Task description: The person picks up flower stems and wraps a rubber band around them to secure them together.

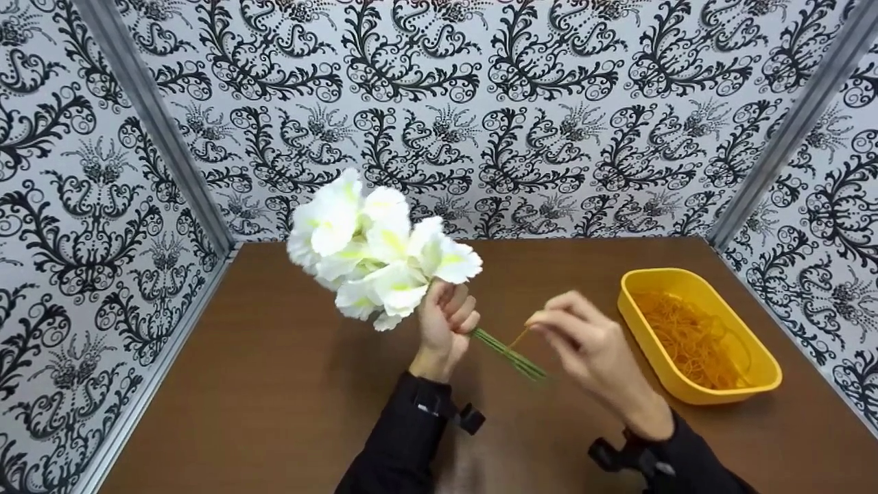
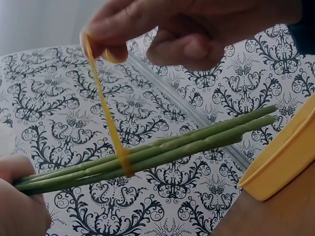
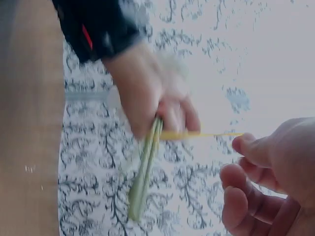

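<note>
My left hand (image 1: 447, 326) grips a bunch of white flowers (image 1: 384, 247) by the stems, just under the blooms. The flowers tilt up to the left, and their green stems (image 2: 187, 145) stick out of the fist to the lower right. A yellow rubber band (image 2: 109, 118) loops around the stems partway along their bare length. Its other end is pinched between thumb and fingertips of my right hand (image 1: 590, 343), which pulls it taut away from the stems. In the right wrist view the stretched band (image 3: 221, 134) runs as a thin line, and the left hand is blurred.
On the right of the brown table (image 1: 274, 412) stands a yellow tub (image 1: 699, 396) with many loose rubber bands (image 1: 693, 343) inside. Patterned black-and-white panels (image 1: 425, 123) enclose the back and both sides.
</note>
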Motion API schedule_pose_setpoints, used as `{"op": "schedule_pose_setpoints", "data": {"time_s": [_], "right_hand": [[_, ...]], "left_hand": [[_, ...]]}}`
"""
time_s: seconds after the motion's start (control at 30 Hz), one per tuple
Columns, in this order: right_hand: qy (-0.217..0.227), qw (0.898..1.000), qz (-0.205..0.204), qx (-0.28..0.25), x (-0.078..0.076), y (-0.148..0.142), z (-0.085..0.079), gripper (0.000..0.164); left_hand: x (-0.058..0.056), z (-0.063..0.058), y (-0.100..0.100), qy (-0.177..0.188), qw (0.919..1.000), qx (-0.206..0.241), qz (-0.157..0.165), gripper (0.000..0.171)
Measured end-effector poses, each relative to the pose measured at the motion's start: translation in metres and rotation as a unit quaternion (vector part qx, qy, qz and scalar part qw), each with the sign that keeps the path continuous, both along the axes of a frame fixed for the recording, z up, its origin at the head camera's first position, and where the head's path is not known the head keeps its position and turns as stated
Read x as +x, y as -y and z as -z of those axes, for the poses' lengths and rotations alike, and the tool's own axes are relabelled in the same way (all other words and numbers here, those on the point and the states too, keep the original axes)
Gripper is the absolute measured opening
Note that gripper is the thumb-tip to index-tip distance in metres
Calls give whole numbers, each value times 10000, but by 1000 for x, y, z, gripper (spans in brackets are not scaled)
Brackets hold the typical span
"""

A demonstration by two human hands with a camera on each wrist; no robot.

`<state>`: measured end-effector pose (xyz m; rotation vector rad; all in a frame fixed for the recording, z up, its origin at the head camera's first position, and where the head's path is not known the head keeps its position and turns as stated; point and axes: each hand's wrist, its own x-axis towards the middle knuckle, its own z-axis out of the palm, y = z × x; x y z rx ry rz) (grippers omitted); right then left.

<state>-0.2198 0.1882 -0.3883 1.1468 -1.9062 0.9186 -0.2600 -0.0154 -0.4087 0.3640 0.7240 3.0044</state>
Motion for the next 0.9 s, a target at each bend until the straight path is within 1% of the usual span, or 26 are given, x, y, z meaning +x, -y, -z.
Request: {"op": "schedule_pose_setpoints", "data": {"time_s": [0.1, 0.17, 0.23, 0.3, 0.33, 0.4, 0.47, 0.53, 0.6, 0.67, 0.73, 0.83, 0.87, 0.9], "right_hand": [[118, 9996, 231, -111, -10, -7, 2, 30], [268, 9990, 327, -139, -16, -10, 4, 34], [488, 9980, 372, -169, -22, -11, 8, 32], [653, 9970, 398, -151, -28, -10, 13, 29], [778, 9961, 400, -123, -31, -10, 16, 26], [843, 9954, 446, -8, -36, -8, 24, 22], [866, 9949, 493, 158, -40, -5, 33, 19], [873, 9941, 548, 332, -42, 0, 41, 16], [882, 9935, 544, 465, -41, 7, 48, 16], [954, 9931, 448, 524, -38, 14, 53, 17], [1173, 9911, 294, 565, -32, 22, 57, 20], [1761, 9833, -35, 455, -22, 33, 62, 18], [1911, 9806, -109, 431, -18, 36, 64, 17], [1967, 9791, -92, 517, -14, 39, 67, 16]], "left_hand": [[3, -1, -1, 154, 9978, -169, 618, 43], [3, -2, -1, 219, 9935, -166, 1107, 44], [3, -2, 0, 185, 9879, -82, 1536, 45], [3, -2, 0, 115, 9817, 87, 1897, 46], [3, -2, 1, 59, 9791, 176, 2023, 46], [4, -3, 1, -31, 9750, 368, 2191, 47], [5, -3, 1, -82, 9724, 566, 2264, 48], [6, -4, 1, -100, 9705, 805, 2271, 49], [7, -5, 1, -93, 9692, 1088, 2207, 50], [7, -7, 1, -80, 9684, 1407, 2057, 51], [8, -8, 1, -88, 9675, 1725, 1849, 51], [8, -8, 2, -193, 9642, 2139, 1557, 49], [8, -8, 3, -230, 9629, 2246, 1481, 48], [8, -8, 3, -255, 9618, 2335, 1403, 48]]}}
